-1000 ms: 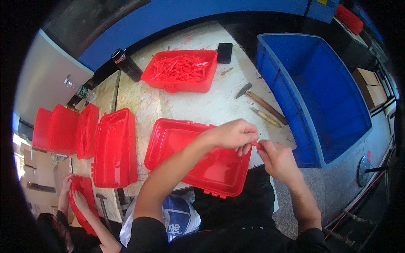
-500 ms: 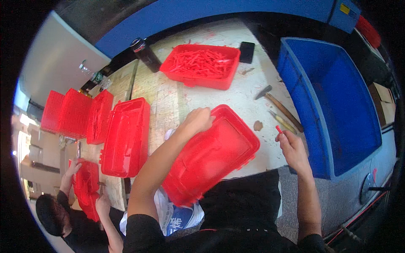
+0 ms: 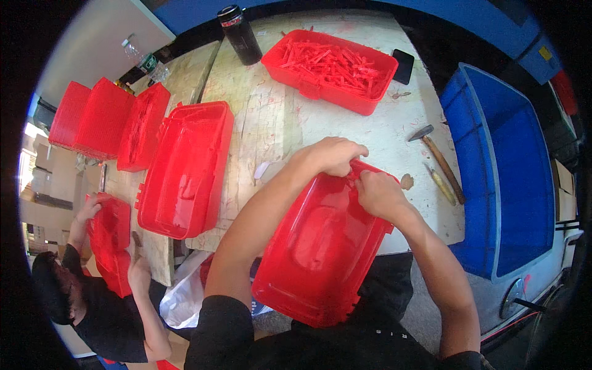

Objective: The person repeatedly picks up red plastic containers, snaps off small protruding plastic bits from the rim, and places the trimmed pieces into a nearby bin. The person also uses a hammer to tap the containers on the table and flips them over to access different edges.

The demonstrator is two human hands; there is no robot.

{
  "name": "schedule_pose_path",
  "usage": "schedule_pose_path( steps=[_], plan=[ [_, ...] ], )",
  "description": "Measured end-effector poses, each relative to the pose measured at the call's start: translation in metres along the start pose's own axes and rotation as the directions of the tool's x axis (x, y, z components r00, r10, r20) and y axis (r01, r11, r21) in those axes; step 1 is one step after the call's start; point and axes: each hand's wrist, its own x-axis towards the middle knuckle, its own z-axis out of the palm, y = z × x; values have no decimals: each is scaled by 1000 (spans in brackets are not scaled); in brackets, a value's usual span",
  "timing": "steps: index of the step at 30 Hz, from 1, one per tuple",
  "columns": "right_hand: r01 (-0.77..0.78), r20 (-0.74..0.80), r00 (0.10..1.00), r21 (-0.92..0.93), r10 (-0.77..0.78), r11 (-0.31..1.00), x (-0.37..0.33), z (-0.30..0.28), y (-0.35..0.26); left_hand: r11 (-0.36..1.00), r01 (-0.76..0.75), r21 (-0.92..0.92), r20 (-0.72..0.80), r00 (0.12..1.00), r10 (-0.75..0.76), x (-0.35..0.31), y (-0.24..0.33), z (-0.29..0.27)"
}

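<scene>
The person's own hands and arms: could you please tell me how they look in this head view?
The left hand and right hand are both bare, without gloves. The forearms are uncovered too, with no watch or bracelet visible. Plain black short sleeves cover the upper arms.

A Shared Production Workshop

This looks like a workshop or small factory corner. The wooden tabletop (image 3: pixel 259 114) is scuffed and flecked with red. A hammer (image 3: pixel 440 161) and a pointed tool (image 3: pixel 443 188) with a pale handle lie loose on it, near a large blue bin (image 3: pixel 476 206) that stands alongside. Repetition points the same way: an open red box (image 3: pixel 347 98) is heaped with thin red strips (image 3: pixel 333 65), upright red pieces (image 3: pixel 110 120) stand packed together at the far left, and the person's two bare hands (image 3: pixel 379 194) are at the rim of a similar red tub (image 3: pixel 324 246). At the left, a co-worker (image 3: pixel 114 324) handles a red part (image 3: pixel 110 231) as well.
</scene>
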Motion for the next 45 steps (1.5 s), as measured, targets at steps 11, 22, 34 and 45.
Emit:
schedule_pose_path(
  steps=[11,22,34,45],
  plan=[
    [-15,-216,976,38,23,999,10,15,-7,999,31,-7,-157,987,-32,-23,-28,9],
    [-31,-304,952,6,31,1000,4,27,-9,996,49,78,-257,966,-28,-25,-21,20],
    [-580,531,798,805,284,123,14,-1,-7,982,83,169,-257,966,-38,-28,-4,17],
    [-138,-240,895,654,377,744,18,44,-9,981,67,181,-315,949,-7,-22,-4,21]
  ],
)
